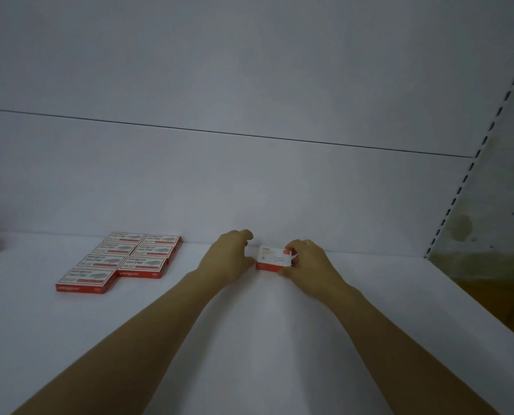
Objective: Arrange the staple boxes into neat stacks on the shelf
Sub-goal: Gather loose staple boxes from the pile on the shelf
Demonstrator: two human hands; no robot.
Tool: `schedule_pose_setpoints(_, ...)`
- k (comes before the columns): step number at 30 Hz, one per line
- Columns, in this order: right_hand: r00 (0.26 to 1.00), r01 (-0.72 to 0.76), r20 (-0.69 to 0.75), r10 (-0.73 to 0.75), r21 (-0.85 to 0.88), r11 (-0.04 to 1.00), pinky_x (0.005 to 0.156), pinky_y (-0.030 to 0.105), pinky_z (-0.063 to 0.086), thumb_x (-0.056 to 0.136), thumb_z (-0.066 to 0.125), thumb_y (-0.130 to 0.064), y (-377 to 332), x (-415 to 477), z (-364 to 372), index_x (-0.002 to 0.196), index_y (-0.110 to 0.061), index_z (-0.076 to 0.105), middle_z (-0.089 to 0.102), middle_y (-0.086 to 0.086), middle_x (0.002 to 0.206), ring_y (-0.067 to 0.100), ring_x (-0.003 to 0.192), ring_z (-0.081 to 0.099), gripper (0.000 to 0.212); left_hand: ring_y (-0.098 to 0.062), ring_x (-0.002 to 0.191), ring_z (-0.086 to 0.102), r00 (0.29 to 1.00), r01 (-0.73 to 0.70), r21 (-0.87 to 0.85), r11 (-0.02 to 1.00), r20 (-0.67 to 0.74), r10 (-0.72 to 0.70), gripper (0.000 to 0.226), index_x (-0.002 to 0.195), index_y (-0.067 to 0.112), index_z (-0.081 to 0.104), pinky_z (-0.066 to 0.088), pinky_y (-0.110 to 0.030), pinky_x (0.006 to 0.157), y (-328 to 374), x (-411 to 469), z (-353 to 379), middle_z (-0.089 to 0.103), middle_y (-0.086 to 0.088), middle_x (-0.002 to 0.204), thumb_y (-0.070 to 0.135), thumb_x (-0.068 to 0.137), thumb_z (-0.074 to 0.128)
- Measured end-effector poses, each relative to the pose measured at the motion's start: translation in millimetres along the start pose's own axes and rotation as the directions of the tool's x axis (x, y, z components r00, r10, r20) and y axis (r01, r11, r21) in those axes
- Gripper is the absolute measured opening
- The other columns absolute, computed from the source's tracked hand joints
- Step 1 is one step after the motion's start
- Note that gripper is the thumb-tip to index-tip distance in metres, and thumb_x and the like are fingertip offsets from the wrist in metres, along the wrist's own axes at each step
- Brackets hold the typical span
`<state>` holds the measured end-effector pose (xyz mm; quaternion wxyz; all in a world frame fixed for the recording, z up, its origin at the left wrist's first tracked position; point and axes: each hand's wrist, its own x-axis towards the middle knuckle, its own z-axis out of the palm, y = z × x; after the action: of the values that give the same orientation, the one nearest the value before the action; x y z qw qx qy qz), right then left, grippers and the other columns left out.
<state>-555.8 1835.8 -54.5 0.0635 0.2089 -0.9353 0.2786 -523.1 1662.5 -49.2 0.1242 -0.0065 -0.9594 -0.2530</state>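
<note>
Your right hand (306,262) pinches the right end of a red-and-white staple box (273,259), which lies flat on the white shelf (249,339) against the back panel (249,181). Your left hand (228,259) sits at its 9 o'clock end, fingers curled, thumb at the box edge, grip unclear. Seven matching boxes (121,259) lie flat in two rows further out at 9 o'clock, print too blurred to read; slotted upright (470,172) at 3 o'clock, stained wall (495,205) beyond it.

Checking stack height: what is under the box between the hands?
Only the white shelf shows beneath the box; the left hand and right hand cover its ends.
</note>
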Motion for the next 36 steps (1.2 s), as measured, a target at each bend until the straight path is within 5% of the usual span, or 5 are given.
schedule_pose_setpoints(10, 0.999, 0.027, -0.017, -0.028, -0.083, 0.996, 0.077, 0.014, 0.032, 0.084, 0.064, -0.008, 1, 35, 18, 0.116, -0.007, 0.059, 0.047, 0.013, 0.112, 0.025, 0.101, 0.053, 0.032, -0.026, 0.116, 0.05, 0.995, 0.103, 0.15, 0.983, -0.005, -0.104, 0.041, 0.13, 0.011, 0.048, 0.044, -0.032, 0.093, -31, 12, -7, 0.053, -0.009, 0.126, 0.016, 0.09, 0.054)
schedule_pose_setpoints(19, 0.992, 0.084, 0.115, -0.042, -0.397, 0.914, 0.095, 0.036, 0.04, 0.089, 0.056, -0.026, -20, 39, 5, 0.126, -0.012, 0.05, 0.044, 0.014, 0.12, 0.031, 0.115, 0.039, 0.04, -0.029, 0.116, 0.05, 0.99, 0.133, 0.235, 0.963, 0.005, -0.138, 0.038, 0.126, 0.009, 0.05, 0.044, -0.037, 0.094, -32, -8, -22, 0.053, -0.012, 0.125, 0.018, 0.089, 0.052)
schedule_pose_setpoints(24, 0.961, 0.249, 0.207, -0.185, -0.349, 0.903, 0.099, 0.039, 0.039, 0.091, 0.054, -0.034, -74, 31, 8, 0.13, -0.011, 0.044, 0.04, 0.013, 0.128, 0.031, 0.121, 0.036, 0.046, -0.028, 0.115, 0.05, 0.975, 0.22, 0.272, 0.937, -0.089, -0.203, 0.038, 0.126, 0.011, 0.05, 0.044, -0.038, 0.095, -34, -50, -57, 0.053, -0.011, 0.124, 0.022, 0.089, 0.052)
schedule_pose_setpoints(36, 0.721, 0.669, 0.315, -0.617, -0.088, 0.738, 0.098, 0.038, 0.037, 0.092, 0.052, -0.033, -253, -31, 56, 0.135, -0.015, 0.042, 0.039, 0.012, 0.133, 0.029, 0.125, 0.033, 0.048, -0.024, 0.113, 0.054, 0.726, 0.663, 0.223, 0.714, -0.424, -0.541, 0.04, 0.129, 0.013, 0.051, 0.047, -0.033, 0.094, -88, -225, -176, 0.056, -0.007, 0.128, 0.021, 0.09, 0.057)
